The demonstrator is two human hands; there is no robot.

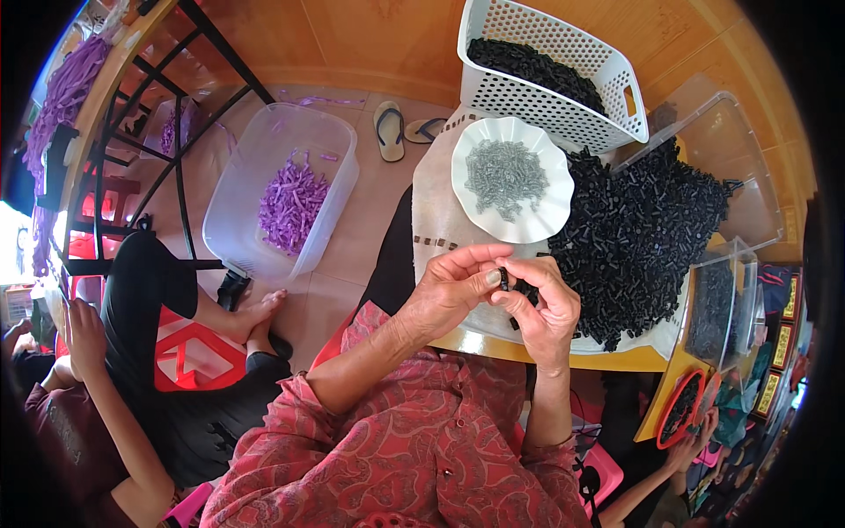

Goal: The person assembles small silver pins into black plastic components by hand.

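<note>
Above the near edge of the table, my left hand [458,286] and my right hand [544,304] meet with their fingertips pinched together. Between them is a small black tube-shaped piece [504,279], partly covered by the fingers. Just beyond my hands stands a white wavy-rimmed plate [471,211] with a heap of small clear grey pieces [506,176] on it. A wide pile of small black pieces [629,238] spreads to the right of my hands and the plate, and a few lie under my right hand.
Behind the plate stands a white perforated basket [546,104] holding black pieces. Clear plastic boxes [739,150] lie at the right. On the floor at left, a translucent tub [339,167] holds purple strips, near sandals [389,132]. A seated person [84,343] works at left; another person's hand [691,444] is at right.
</note>
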